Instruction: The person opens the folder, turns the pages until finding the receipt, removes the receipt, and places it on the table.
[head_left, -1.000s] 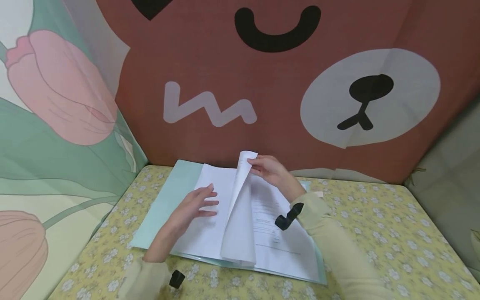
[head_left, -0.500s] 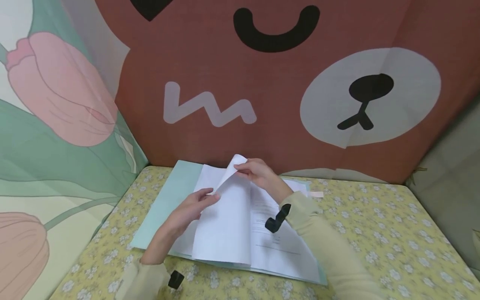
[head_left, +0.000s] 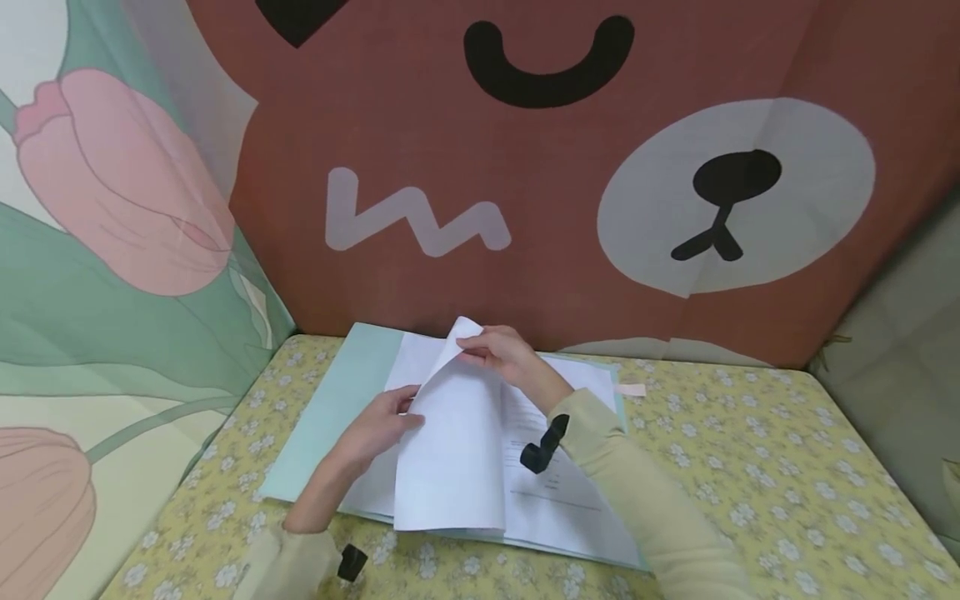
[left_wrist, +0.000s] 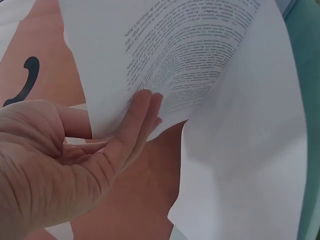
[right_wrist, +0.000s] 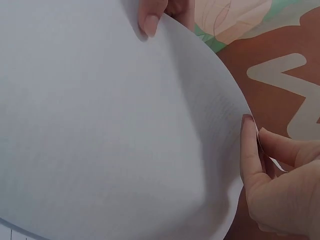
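Your right hand (head_left: pixel 508 357) pinches the far end of the printed page (head_left: pixel 453 458); its long axis runs from that grip toward you. Your left hand (head_left: pixel 375 427), nearer you, pinches the left edge.

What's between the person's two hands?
A raised page: the head view shows it reaching from the left hand to the right hand.

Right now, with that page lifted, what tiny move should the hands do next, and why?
Probably lower the lifted page gently onto the papers at left: the right fingers pinch it near its far end, the left fingers hold its side edge, and it curls above those papers.
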